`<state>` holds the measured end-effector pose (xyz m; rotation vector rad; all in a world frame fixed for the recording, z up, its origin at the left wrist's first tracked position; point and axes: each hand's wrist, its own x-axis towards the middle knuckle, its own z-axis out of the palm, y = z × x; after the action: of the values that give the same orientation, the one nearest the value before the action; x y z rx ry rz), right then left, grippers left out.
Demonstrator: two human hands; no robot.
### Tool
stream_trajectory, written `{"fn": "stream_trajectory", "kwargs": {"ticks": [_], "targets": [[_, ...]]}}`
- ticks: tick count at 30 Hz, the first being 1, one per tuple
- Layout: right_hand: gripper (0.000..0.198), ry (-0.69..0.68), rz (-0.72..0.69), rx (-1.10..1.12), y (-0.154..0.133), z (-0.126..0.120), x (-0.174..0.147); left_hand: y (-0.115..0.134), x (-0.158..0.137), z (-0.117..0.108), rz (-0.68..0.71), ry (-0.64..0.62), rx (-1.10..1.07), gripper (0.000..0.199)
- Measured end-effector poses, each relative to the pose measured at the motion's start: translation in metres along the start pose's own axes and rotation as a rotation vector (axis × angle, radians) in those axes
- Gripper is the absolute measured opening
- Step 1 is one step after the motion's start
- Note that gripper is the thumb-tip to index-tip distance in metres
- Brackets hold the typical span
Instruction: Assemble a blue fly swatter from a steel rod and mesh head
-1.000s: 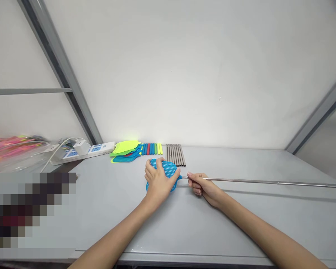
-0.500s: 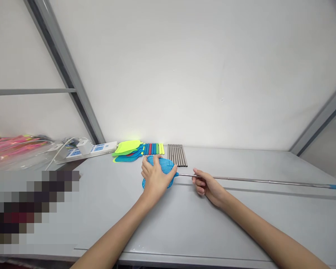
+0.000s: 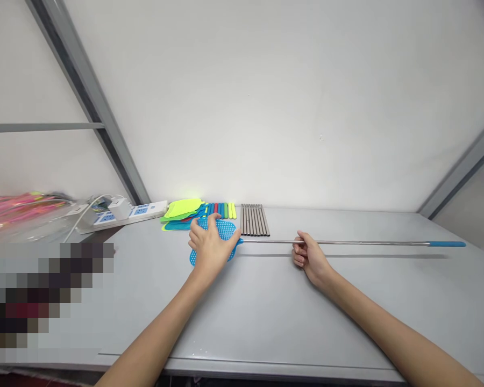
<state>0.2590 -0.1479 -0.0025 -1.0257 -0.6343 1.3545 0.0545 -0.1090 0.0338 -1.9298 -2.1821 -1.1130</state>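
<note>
A blue fly swatter [image 3: 226,231] with a perforated head lies level across the view, a little above the table. My left hand [image 3: 210,246] is wrapped over its head, the thumb near the neck. From there a thin metal rod [image 3: 266,241] runs to the right and ends in a blue handle [image 3: 447,244]. My right hand [image 3: 312,260] grips this extended rod near its middle, thumb on top and fingers curled below. Behind my left hand lie a pile of yellow, green and blue swatter heads [image 3: 184,207] and a row of coloured handle sleeves [image 3: 221,210].
Several metal rods [image 3: 255,220] lie side by side at the back of the grey table [image 3: 250,317]. A white power strip [image 3: 147,210] with plugs sits at the back left, beside a clear bag of pink items [image 3: 24,209]. The white wall [image 3: 246,107] rises behind.
The swatter has shifted left in the view, and its whole blue handle now shows at the right. My left hand moved left with the head; my right hand is farther right along the rod.
</note>
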Motion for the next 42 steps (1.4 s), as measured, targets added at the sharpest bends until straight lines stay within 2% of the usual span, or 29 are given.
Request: {"fn": "stream_trajectory", "kwargs": {"ticks": [5,15,42], "targets": [[0.037,-0.128,0.051,-0.081,0.002,0.001,-0.001,0.001,-0.004,0.003,0.002,-0.012,0.017,0.052],[0.040,-0.178,0.034,-0.124,0.002,0.003,-0.006,0.000,-0.014,0.012,0.015,0.027,0.091,0.050],[0.045,-0.271,0.068,-0.152,-0.001,0.011,-0.012,0.007,-0.024,0.007,0.012,0.009,0.119,0.049]]}}
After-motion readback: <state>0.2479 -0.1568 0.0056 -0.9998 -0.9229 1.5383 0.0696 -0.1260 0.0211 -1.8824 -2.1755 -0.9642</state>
